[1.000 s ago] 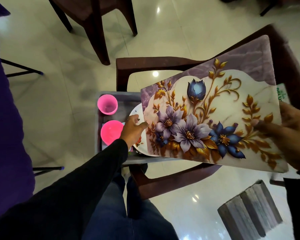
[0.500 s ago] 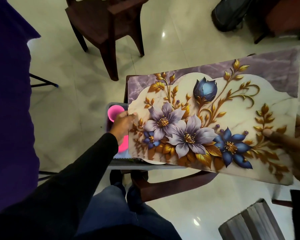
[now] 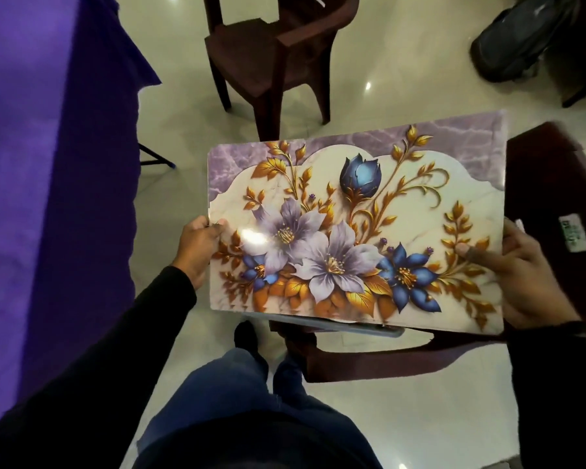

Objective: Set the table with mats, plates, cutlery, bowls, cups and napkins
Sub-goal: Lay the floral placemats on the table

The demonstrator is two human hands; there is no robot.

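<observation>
The glossy rectangular floral place mat [image 3: 352,228] is gripped level at its short ends by both hands, left [image 3: 197,248] and right [image 3: 521,275], long axis left-right, with the purple-draped surface [image 3: 48,164] nearest the left one.

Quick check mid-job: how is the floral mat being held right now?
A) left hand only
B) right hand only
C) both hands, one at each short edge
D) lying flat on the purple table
C: the left hand and the right hand each grip an opposite short edge of the floral mat, held up above the floor.
</observation>
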